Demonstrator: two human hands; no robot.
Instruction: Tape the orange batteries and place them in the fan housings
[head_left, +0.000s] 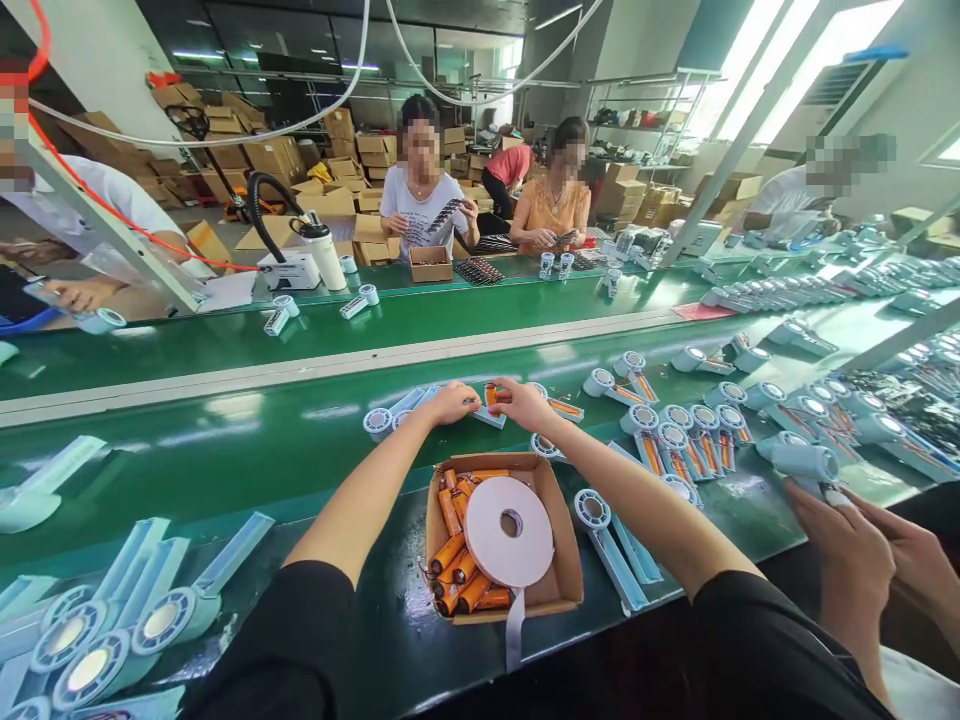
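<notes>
My right hand (521, 403) pinches a small orange cylindrical battery (491, 396) upright between thumb and fingertips. Close beside it, my left hand (453, 403) has its fingers pressed together; whatever they hold is too small to make out. Under and behind both hands lie light-blue handheld fan housings (377, 421), partly hidden by them. Nearer to me stands an open cardboard box (566, 580) with several orange batteries (450, 510) and a roll of white tape (491, 530) on top. The tape's loose end hangs over the box's front edge.
Several blue fan housings (161, 620) are heaped at the lower left. More, with orange batteries in their handles (701, 455), lie to the right. A co-worker's hands (847, 550) hold a housing at the right. Other people sit across the green conveyor belt (315, 435).
</notes>
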